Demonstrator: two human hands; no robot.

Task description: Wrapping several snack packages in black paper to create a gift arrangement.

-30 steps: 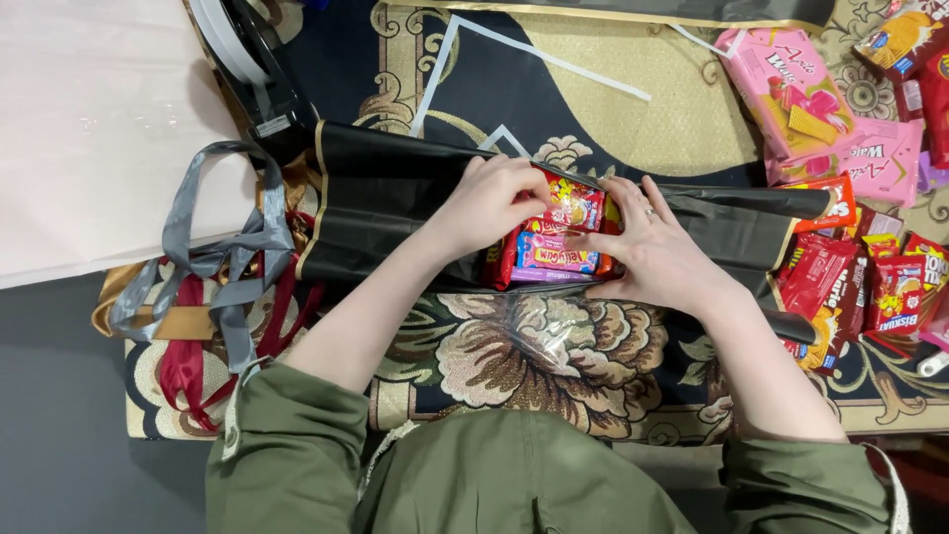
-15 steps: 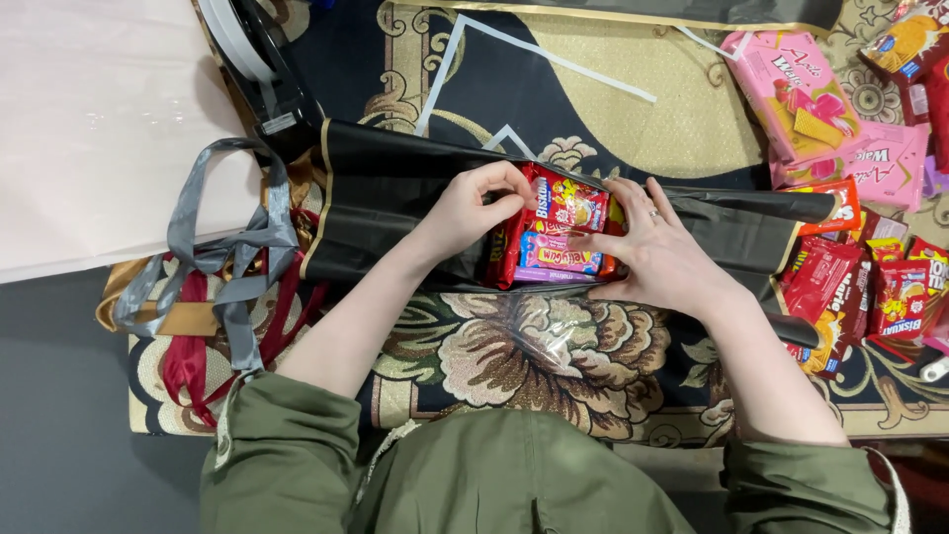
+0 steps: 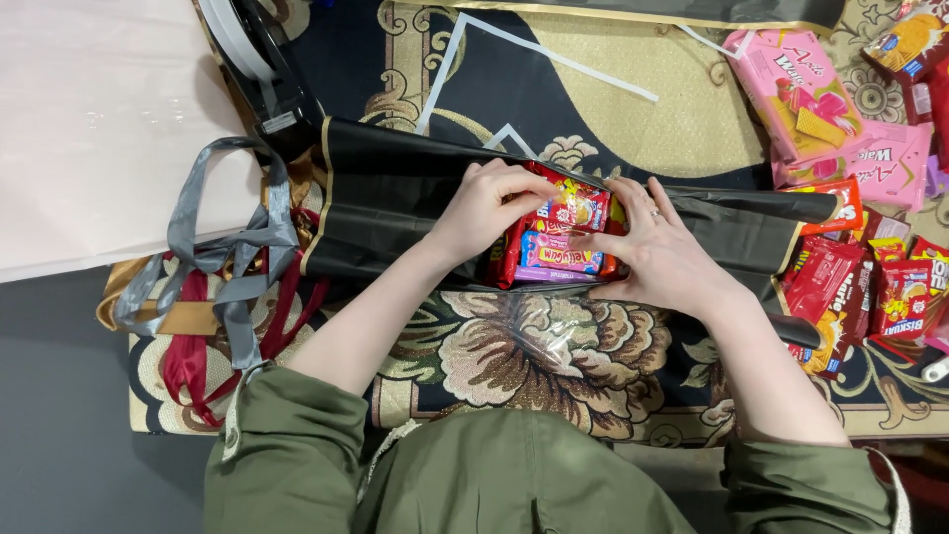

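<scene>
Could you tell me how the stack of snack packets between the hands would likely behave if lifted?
The snack packets are loose, glossy wrappers, so they would probably slide apart. Both hands, left hand and right hand, press them together, suggesting the stack is light but unstable.

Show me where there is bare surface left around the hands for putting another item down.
Bare: the gold patch beyond the black sheet, and the pale board at left. Crowded: snack packs at right, ribbons at left, and the stack between left hand and right hand.

left hand (image 3: 491, 206) + right hand (image 3: 660, 252) grip snack stack (image 3: 556, 240) | on black sheet (image 3: 386, 198)
</scene>
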